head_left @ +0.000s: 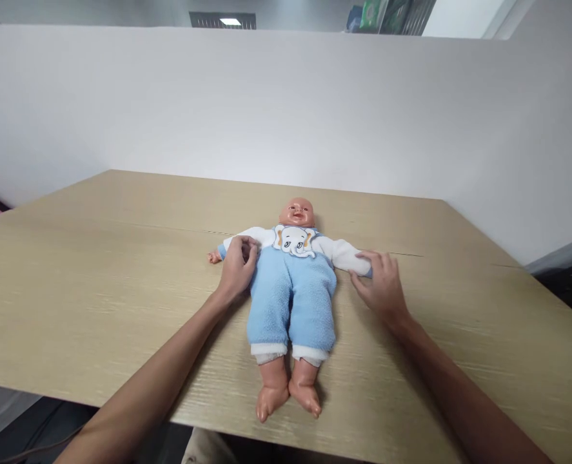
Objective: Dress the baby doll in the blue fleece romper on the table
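Observation:
A baby doll (293, 293) lies on its back on the wooden table (97, 283), head away from me, bare feet toward the near edge. It wears light blue trousers, a white top and a bib with an elephant (294, 241). My left hand (237, 265) is closed on the doll's white sleeve near its shoulder, on the left side of the picture. My right hand (381, 283) grips the cuff end of the doll's other sleeve, covering the doll's hand there.
A white partition wall (286, 109) stands along the table's far edge. The table's near edge runs just below the doll's feet. A dark gap shows past the table's right corner (571, 283).

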`<action>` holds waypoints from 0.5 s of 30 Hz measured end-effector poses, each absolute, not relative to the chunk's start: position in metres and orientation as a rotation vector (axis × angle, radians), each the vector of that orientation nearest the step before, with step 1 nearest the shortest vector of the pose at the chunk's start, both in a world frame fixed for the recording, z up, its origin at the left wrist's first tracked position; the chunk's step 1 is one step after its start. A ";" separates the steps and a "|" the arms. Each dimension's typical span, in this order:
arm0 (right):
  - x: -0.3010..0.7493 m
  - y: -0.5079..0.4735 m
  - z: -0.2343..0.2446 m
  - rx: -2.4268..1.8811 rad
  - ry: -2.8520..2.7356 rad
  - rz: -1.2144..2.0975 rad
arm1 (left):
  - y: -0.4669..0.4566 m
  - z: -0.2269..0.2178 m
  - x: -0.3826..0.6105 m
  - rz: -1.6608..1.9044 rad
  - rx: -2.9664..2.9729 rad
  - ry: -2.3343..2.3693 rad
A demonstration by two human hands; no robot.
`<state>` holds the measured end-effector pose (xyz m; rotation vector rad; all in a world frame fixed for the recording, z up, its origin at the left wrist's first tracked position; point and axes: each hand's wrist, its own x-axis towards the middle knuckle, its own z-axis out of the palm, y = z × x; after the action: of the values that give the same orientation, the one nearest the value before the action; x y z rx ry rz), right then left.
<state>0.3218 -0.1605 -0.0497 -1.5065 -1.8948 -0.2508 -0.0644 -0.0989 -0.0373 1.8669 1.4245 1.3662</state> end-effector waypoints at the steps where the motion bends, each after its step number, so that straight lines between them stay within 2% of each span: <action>1: 0.332 -0.159 -0.051 -1.508 -1.912 -0.278 | -0.101 -0.030 -0.060 1.382 1.888 1.444; 4: 0.357 -0.151 -0.057 -1.530 -1.965 -0.284 | -0.103 -0.001 -0.037 1.332 2.101 1.343; 8: 0.366 -0.143 -0.061 -1.571 -2.011 -0.330 | -0.093 0.031 0.015 1.076 2.527 1.005; 12: 0.354 -0.151 -0.046 -1.499 -1.947 -0.314 | -0.067 0.033 0.066 0.734 2.796 0.817; 15: 0.336 -0.163 -0.027 -1.450 -1.777 -0.066 | -0.052 0.025 0.087 0.531 2.897 0.778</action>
<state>0.3359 -0.1632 -0.0267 -1.4497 -1.7769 -0.0661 0.0869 -0.0520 0.0254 2.8971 0.7776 0.5314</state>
